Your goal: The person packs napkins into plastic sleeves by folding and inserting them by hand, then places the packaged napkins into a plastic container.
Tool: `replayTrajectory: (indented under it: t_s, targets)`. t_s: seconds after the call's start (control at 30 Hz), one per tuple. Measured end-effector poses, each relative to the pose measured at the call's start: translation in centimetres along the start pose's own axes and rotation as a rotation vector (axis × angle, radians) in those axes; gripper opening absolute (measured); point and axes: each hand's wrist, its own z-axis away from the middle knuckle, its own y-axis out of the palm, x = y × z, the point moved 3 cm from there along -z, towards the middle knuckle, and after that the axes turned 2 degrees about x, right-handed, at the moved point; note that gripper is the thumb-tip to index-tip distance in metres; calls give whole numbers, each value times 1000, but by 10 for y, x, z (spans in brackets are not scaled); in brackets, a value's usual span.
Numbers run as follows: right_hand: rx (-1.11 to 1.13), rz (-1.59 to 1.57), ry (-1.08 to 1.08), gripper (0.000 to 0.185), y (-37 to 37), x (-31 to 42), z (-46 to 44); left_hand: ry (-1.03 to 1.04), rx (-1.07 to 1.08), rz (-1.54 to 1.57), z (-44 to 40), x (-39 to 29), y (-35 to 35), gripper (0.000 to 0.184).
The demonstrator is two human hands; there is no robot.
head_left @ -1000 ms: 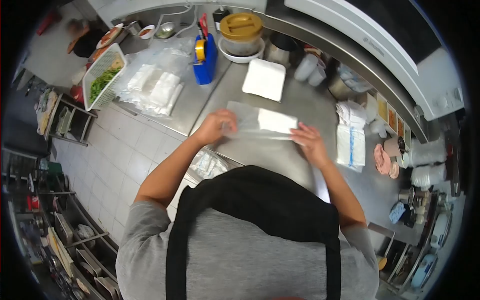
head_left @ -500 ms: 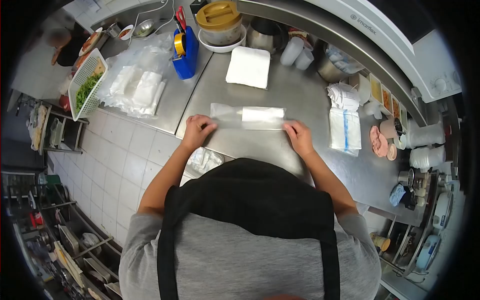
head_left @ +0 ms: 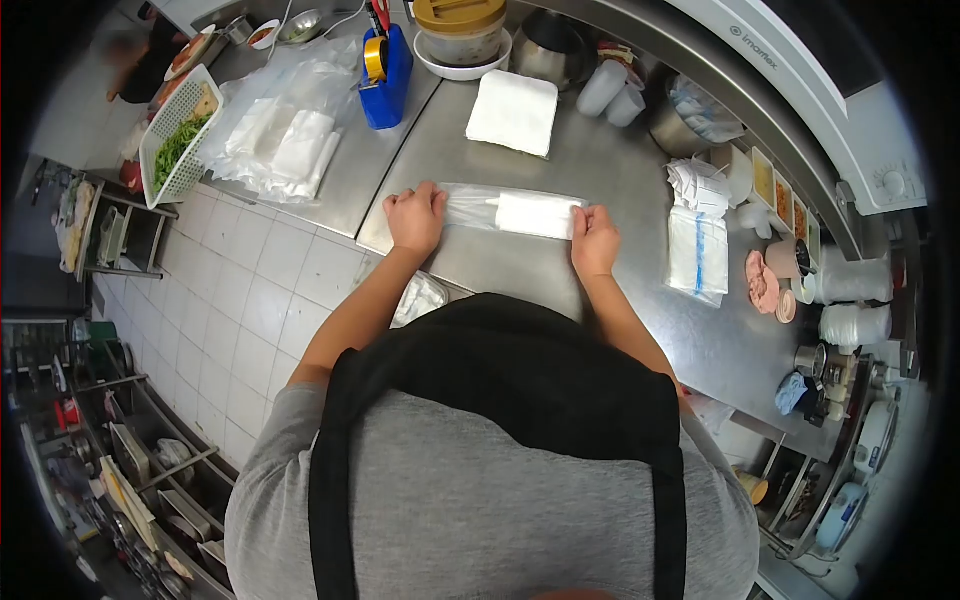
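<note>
A clear plastic bag (head_left: 470, 205) lies stretched flat between my hands, with a folded white napkin (head_left: 537, 215) inside its right part. My left hand (head_left: 414, 215) is closed on the bag's left end. At the right end, beside the napkin, my right hand (head_left: 595, 240) pinches the bag's edge. Beyond the bag lies a stack of white napkins (head_left: 512, 112) on the steel counter (head_left: 430, 160). To the left is a pile of plastic bags with white packets (head_left: 285, 140).
A blue tape dispenser (head_left: 387, 90) stands at the back, left of a tub with a yellow-brown lid (head_left: 460, 12). A white basket of greens (head_left: 180, 140) is at the left. Wrapped white packs (head_left: 698, 255) lie right. Another person (head_left: 130, 60) is at far left.
Both hands have closed their fingers on the bag's ends. The bag looks pulled straighter and tilts slightly down to the right. The whole view has shifted a little.
</note>
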Motion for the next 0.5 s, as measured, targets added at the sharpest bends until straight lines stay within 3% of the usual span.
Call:
replayTrajectory:
  t_s: [0.03,0.13,0.23,0.3,0.4,0.5]
  targets:
    - [-7,5,-10,21,1,-1,0,-17,32,-22,-2,-1,-1,11]
    - [-15,11,-33,21,3,-1,-1,149,-315,-186,-8,-28,-23,15]
    - [-7,13,-30,21,2,0,-3,603,-219,-32,-14,-68,-25,14]
    - [-7,19,-17,19,-2,5,-4,558,13,-2,-21,-66,-1,18]
    - [137,-213,323,17,-21,18,-13,437,205,34,-21,-56,12,19]
    - [-221,-42,-230,21,-50,40,-9,218,298,129,-8,-53,18,18]
